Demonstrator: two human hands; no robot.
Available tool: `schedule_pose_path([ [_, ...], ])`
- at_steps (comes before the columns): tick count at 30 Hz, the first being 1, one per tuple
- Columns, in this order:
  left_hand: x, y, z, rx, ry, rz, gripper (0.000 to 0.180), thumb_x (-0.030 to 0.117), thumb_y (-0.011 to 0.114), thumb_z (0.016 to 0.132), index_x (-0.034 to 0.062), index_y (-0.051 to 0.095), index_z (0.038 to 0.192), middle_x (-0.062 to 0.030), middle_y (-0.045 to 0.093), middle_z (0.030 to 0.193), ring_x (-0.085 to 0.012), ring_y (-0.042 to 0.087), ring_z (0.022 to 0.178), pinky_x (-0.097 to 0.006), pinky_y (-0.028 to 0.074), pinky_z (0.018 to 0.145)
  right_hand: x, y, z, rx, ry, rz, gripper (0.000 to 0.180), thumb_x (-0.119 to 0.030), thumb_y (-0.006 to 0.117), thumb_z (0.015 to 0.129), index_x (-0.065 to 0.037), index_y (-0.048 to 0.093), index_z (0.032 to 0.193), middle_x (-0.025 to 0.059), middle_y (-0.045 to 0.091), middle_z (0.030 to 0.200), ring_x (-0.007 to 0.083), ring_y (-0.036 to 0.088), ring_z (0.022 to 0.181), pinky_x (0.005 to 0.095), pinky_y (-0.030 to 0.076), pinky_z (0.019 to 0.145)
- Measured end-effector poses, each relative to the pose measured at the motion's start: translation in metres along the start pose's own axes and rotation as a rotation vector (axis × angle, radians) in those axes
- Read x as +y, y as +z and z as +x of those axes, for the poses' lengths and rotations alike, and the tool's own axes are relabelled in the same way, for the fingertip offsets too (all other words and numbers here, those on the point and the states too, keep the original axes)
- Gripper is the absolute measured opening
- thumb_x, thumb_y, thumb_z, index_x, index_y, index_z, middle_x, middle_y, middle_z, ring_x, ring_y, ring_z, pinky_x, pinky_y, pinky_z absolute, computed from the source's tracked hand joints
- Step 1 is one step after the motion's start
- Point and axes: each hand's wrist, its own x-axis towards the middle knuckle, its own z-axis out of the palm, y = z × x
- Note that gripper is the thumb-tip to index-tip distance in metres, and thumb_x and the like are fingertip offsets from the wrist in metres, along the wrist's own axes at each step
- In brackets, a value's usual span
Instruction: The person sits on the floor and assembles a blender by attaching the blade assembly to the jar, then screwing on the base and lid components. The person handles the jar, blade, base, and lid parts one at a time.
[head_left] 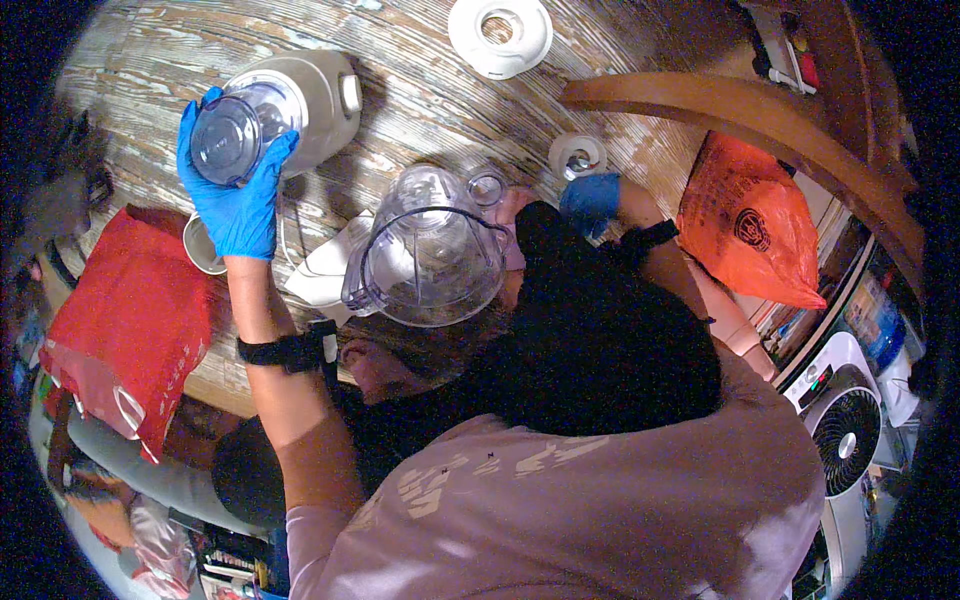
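Observation:
My left hand (238, 205), in a blue glove, has its thumb and fingers wrapped round a clear plastic cup (225, 140) with a round rim. Just behind that cup stands a white appliance base (318, 110), partly covered by it. My right hand (590, 203), also gloved in blue, is low over the table beside a small white ring (565, 150) with a shiny centre. Its fingers are mostly hidden, so whether it touches the ring cannot be made out. Between my hands is a large clear plastic jug (430, 260) with a dark-edged rim.
A white disc with a central hole (500, 38) lies farther back on the worn wooden table (150, 50). A red bag (140, 310) is at the left, an orange plastic bag (750, 225) at the right. A curved wooden piece (720, 98) arches at far right; a fan (845, 440) stands below.

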Motion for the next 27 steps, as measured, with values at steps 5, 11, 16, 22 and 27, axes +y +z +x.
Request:
schedule_pose_path([
  [5,-0.002,0.000,0.000,0.011,0.033,0.080,0.093,0.004,0.088,0.062,0.0042,0.037,0.139,-0.0117,0.049,0.140,-0.0238,0.047,0.126,-0.039,0.037,0.111,0.010,0.026,-0.016,0.016,0.111,0.321,0.024,-0.018,0.058,0.090,-0.005,0.064,0.109,0.0118,0.067,0.104,0.0242,0.065,0.087,0.0347,0.053,0.076],
  [11,-0.003,0.000,-0.001,0.004,0.028,0.058,0.093,0.004,0.088,0.062,0.0038,0.037,0.139,-0.0113,0.048,0.140,-0.0235,0.047,0.126,-0.039,0.038,0.110,-0.002,0.038,-0.025,0.096,0.136,0.728,0.026,-0.016,0.059,0.090,-0.006,0.063,0.113,0.0092,0.066,0.107,0.0221,0.065,0.090,0.0341,0.054,0.078],
  [16,-0.003,0.000,0.001,0.008,0.046,0.090,0.093,0.005,0.089,0.061,0.0037,0.037,0.139,-0.0109,0.048,0.139,-0.0234,0.047,0.126,-0.039,0.038,0.110,-0.012,0.026,-0.040,0.285,0.053,1.155,0.028,-0.015,0.061,0.090,-0.007,0.062,0.117,0.0071,0.066,0.110,0.0203,0.065,0.092,0.0336,0.054,0.079],
  [22,-0.003,0.001,-0.001,0.022,0.065,0.116,0.093,0.006,0.089,0.061,0.0032,0.038,0.138,-0.0107,0.049,0.139,-0.0234,0.048,0.126,-0.038,0.038,0.110,0.009,0.027,-0.023,0.407,-0.046,1.351,0.035,-0.015,0.061,0.091,-0.007,0.057,0.125,0.0062,0.064,0.115,0.0195,0.064,0.096,0.0334,0.054,0.083],
  [27,-0.002,0.002,-0.001,0.021,0.056,0.077,0.091,0.006,0.089,0.062,0.0030,0.039,0.138,-0.0111,0.049,0.139,-0.0236,0.048,0.125,-0.038,0.039,0.109,0.030,0.034,0.013,0.485,-0.088,1.417,0.044,-0.015,0.061,0.092,-0.005,0.050,0.133,0.0082,0.062,0.119,0.0206,0.063,0.101,0.0345,0.053,0.088],
])
